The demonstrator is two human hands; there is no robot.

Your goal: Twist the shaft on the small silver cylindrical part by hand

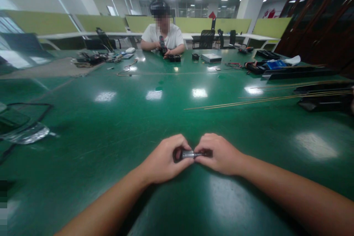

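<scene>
Low over the green table (116, 118), my two hands meet fingertip to fingertip around a small silver metal cylinder (188, 154) with a thin dark shaft (201, 153) at its right end. My left hand (168, 160) is closed on the cylinder between thumb and curled fingers. Pinched in my right hand (219, 153) is the thin shaft; its far end lies partly in the shadow of my palm. The exact kind of this metal part cannot be made out.
Long thin brass-coloured rods (249, 99) reach in from the right, beside black trays (326, 97). At left lies a clear plastic item (30, 134) near a black cable. Across the table, a person (162, 37) holds a power drill (162, 46). Tools and a silver box (211, 58) line the far side.
</scene>
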